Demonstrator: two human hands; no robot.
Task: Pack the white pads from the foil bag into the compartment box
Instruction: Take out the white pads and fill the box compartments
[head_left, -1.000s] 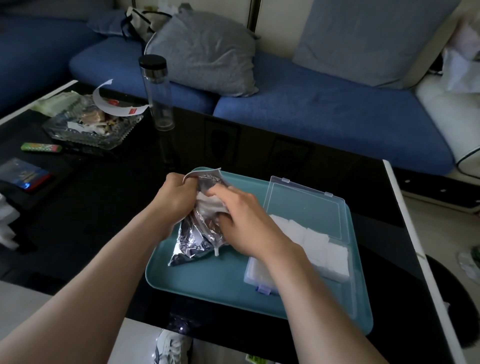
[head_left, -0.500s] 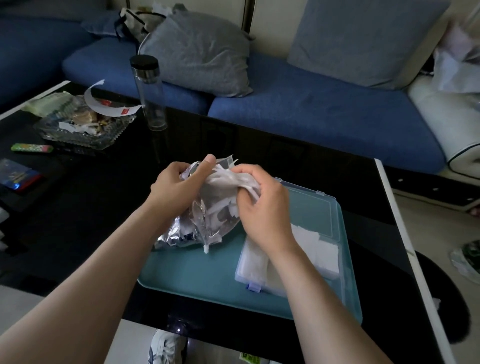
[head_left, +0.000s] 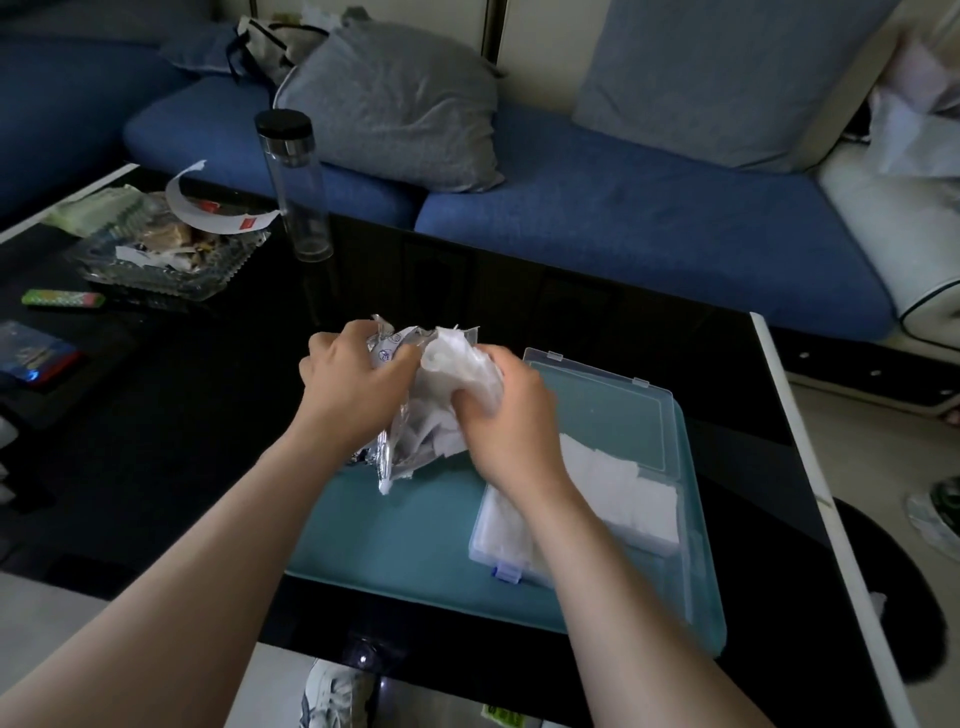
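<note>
The blue sofa (head_left: 623, 223) is running along the back, and in front of it the glossy black counter (head_left: 182, 415) is carrying everything. A teal tray (head_left: 395, 540) is lying on the counter near the person, probably serving to keep the work in one spot and catch strays. On the tray's right half the clear compartment box (head_left: 480, 551) is sitting with its lid (head_left: 597, 410) folded back flat, away from the person, so the compartments are standing open to be filled from above. White pads (head_left: 618, 493) are already lying in the part of the box that shows past the right forearm. Which compartments are full I cannot tell, since the forearm is covering the near-left portion.

The foil bag (head_left: 387, 457) is hanging over the tray's left half, just left of the box. The left hand (head_left: 348, 384) is gripping its crumpled upper part, fingers curled round the foil, holding the mouth up and steadying it so the contents can come out. The right hand (head_left: 509, 421) is closing its fingers round a bunch of pads (head_left: 457, 358) at the bag's mouth, apparently drawing it out. Part of it seems wrapped in thin clear film, though the dim light is making that hard to judge. This bunch is sitting between the two hands, touching both, above and left of the box.
</note>
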